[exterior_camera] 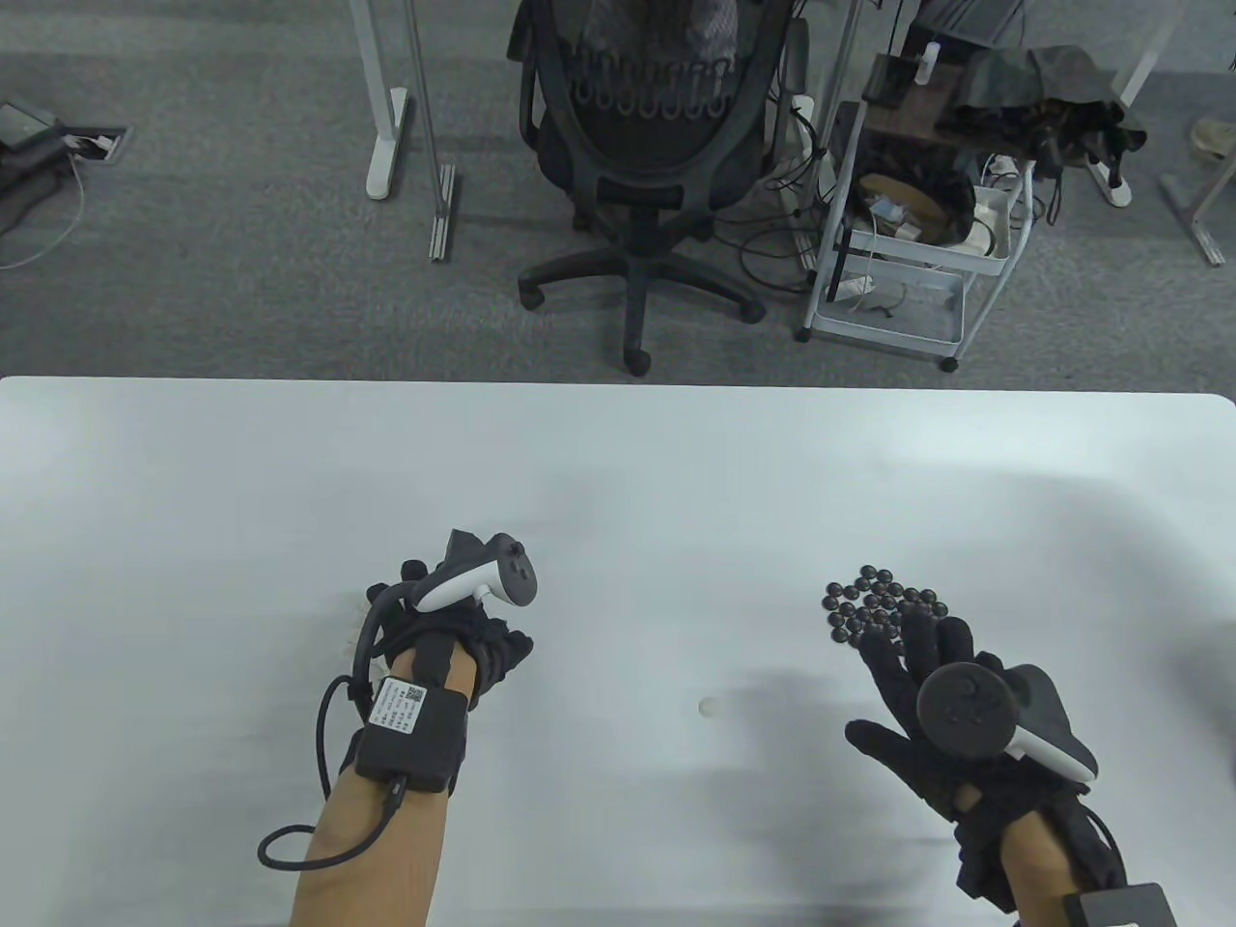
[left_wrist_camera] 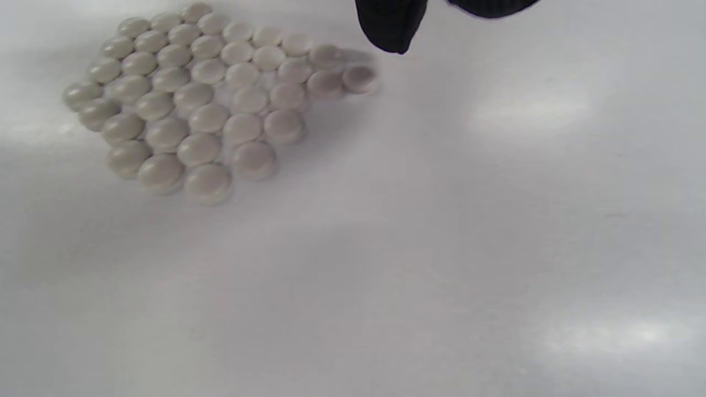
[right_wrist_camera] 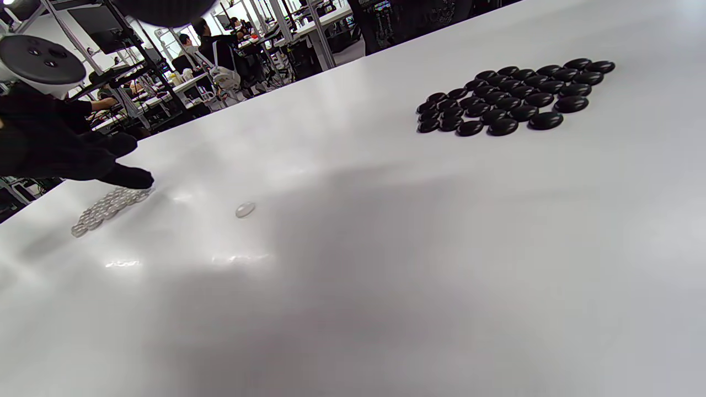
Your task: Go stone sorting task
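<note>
Evidently the sort is near its end. The white stones (left_wrist_camera: 209, 99) lie packed in one cluster on the table (exterior_camera: 618, 463), under the left hand (exterior_camera: 454, 637); one fingertip (left_wrist_camera: 391, 27) hangs just beside the cluster's edge, touching no stone. Whether the left fingers are apart or together cannot be told. The black stones (right_wrist_camera: 515, 96) form a second cluster, well apart, just beyond the right hand (exterior_camera: 917, 695), whose fingers are straight, slightly spread, and hold nothing. One stray white stone (exterior_camera: 712, 707) lies alone between the two hands. Judgement: this last stone remains to be placed. The next move calls for a pinch on it and a carry to the white cluster without scattering the packed stones.
</note>
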